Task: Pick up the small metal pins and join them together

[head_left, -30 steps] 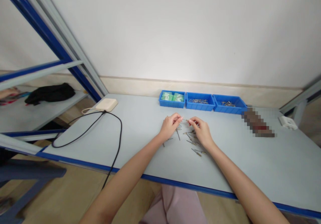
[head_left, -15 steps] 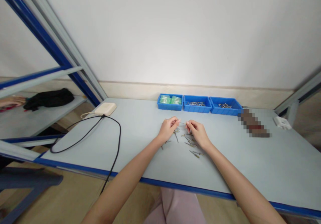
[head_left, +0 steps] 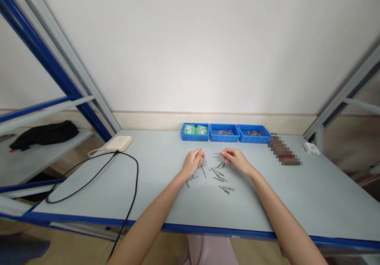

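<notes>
My right hand (head_left: 236,159) pinches a thin metal pin with a thicker end (head_left: 216,153) between thumb and fingertips, its bare shank pointing left above the table. To the left, apart from it, my left hand (head_left: 192,163) has its fingers pressed together; what they hold, if anything, is hidden. Several similar pins (head_left: 203,171) lie beside and under the left fingers. More loose pins with thicker, brass-coloured ends (head_left: 219,174) are scattered below my right hand, and a few (head_left: 226,190) lie nearer the front edge.
At the back stand three blue bins: one with green-and-white packets (head_left: 195,137), two with metal pins (head_left: 225,138) (head_left: 253,139). A white box (head_left: 119,143) and black cable (head_left: 137,178) lie left. A pixelated brown object (head_left: 283,151) and white adapter (head_left: 311,148) lie right.
My hands have drawn apart, the right one keeping the pin while the left has come away from its tip. The view has shifted, and a person's hand at far left is out of sight.
</notes>
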`<control>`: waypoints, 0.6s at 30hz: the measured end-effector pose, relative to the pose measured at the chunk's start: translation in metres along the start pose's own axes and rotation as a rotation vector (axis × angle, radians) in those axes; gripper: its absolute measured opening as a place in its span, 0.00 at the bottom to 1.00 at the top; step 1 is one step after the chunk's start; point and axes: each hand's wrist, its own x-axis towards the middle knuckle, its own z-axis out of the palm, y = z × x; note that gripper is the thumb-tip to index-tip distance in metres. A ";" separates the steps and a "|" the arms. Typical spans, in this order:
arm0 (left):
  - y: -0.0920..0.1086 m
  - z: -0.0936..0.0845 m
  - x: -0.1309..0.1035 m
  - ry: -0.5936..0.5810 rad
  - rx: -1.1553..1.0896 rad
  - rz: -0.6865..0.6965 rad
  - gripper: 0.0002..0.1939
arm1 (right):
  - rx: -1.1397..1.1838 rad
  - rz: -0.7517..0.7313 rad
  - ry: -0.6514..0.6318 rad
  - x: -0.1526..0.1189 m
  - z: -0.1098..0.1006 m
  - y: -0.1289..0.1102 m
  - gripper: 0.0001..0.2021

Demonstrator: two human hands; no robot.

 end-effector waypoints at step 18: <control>-0.018 -0.005 0.009 0.064 -0.023 -0.016 0.29 | -0.792 0.048 0.952 -0.012 -0.129 -0.029 0.18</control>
